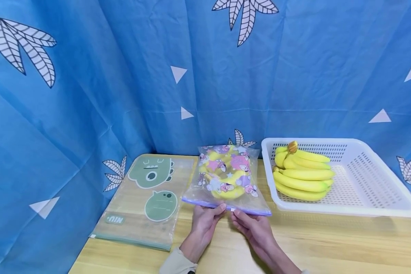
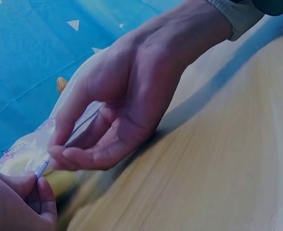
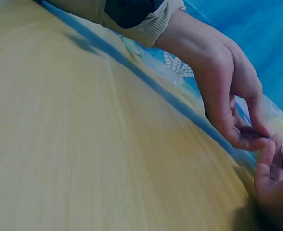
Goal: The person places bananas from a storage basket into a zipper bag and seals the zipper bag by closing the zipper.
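Observation:
A clear zip bag (image 1: pixel 222 171) printed with pink, purple and white cartoon figures lies at the middle, with yellow bananas (image 1: pixel 230 193) inside it. Its purple zip strip (image 1: pixel 260 212) faces the person and carries a white slider (image 1: pixel 233 209). My left hand (image 1: pixel 204 222) pinches the strip just left of the slider, thumb on top. Close beside it, my right hand (image 1: pixel 257 230) grips the strip at the slider between thumb and fingers. In the left wrist view the right hand (image 2: pixel 127 91) reaches in, its fingertips near those of the left hand (image 2: pixel 16 199).
Flat on the wooden table (image 1: pixel 328 243) to the left lies a larger clear bag (image 1: pixel 137 205) with green dinosaur prints and a green zip strip. At right stands a white perforated basket (image 1: pixel 390 182) with bunches of bananas (image 1: pixel 305 175). A blue curtain (image 1: pixel 226 83) hangs behind.

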`<control>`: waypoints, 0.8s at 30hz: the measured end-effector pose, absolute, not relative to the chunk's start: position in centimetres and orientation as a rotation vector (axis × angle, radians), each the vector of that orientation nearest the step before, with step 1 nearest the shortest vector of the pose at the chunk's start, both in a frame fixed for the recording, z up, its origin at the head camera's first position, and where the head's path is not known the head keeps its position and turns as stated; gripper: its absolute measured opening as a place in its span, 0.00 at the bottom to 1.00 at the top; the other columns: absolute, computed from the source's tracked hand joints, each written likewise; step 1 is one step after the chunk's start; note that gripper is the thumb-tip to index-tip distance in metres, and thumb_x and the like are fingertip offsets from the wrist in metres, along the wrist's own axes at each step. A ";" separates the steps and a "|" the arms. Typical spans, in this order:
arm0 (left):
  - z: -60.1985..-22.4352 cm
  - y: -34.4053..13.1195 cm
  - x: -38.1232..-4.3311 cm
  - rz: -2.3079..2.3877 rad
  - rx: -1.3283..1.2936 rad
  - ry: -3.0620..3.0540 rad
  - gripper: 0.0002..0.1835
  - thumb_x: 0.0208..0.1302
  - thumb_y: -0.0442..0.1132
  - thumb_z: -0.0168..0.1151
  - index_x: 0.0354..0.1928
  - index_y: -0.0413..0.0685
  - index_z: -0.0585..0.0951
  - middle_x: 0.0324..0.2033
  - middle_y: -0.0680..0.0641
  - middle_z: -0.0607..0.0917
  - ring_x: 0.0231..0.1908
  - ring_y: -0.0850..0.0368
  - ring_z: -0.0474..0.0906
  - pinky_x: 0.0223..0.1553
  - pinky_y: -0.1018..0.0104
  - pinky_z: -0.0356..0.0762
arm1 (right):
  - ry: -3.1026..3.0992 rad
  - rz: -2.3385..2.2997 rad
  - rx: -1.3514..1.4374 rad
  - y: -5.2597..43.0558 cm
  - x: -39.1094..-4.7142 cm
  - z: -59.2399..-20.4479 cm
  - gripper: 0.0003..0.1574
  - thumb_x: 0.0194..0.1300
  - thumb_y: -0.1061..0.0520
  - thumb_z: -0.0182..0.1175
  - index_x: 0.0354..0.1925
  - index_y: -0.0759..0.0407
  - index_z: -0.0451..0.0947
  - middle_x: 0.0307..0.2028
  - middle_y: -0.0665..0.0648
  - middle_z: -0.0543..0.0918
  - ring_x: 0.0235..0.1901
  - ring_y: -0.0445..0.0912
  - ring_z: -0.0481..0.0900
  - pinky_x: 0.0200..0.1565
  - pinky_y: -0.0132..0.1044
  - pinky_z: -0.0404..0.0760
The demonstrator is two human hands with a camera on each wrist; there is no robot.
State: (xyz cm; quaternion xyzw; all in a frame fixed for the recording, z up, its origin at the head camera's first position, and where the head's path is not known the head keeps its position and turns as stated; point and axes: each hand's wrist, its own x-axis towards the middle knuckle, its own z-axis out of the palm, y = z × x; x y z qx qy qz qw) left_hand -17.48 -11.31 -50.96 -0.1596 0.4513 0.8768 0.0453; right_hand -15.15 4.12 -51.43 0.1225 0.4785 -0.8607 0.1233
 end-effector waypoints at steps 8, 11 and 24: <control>-50.9 -11.2 -17.4 2.686 -0.445 1.419 0.38 0.55 0.17 0.67 0.68 0.31 0.65 0.39 0.45 0.87 0.37 0.55 0.84 0.42 0.65 0.84 | 1.505 -2.538 0.433 2.5 -15.7 -51.4 0.14 0.62 0.72 0.67 0.46 0.71 0.76 0.30 0.59 0.87 0.29 0.44 0.86 0.33 0.32 0.86; -50.9 -11.3 -17.5 2.674 -0.451 1.455 0.38 0.55 0.16 0.67 0.68 0.31 0.66 0.40 0.44 0.88 0.38 0.54 0.84 0.42 0.65 0.83 | 1.489 -2.542 0.438 2.0 -15.9 -51.4 0.16 0.62 0.72 0.68 0.47 0.70 0.76 0.30 0.58 0.87 0.28 0.43 0.85 0.32 0.31 0.86; -51.1 -12.7 -18.5 2.725 -0.583 1.315 0.32 0.58 0.14 0.62 0.64 0.31 0.65 0.38 0.44 0.79 0.35 0.53 0.80 0.43 0.62 0.84 | 1.399 -2.559 0.546 4.5 -15.1 -51.3 0.03 0.65 0.69 0.64 0.38 0.64 0.82 0.30 0.55 0.88 0.30 0.41 0.85 0.37 0.31 0.86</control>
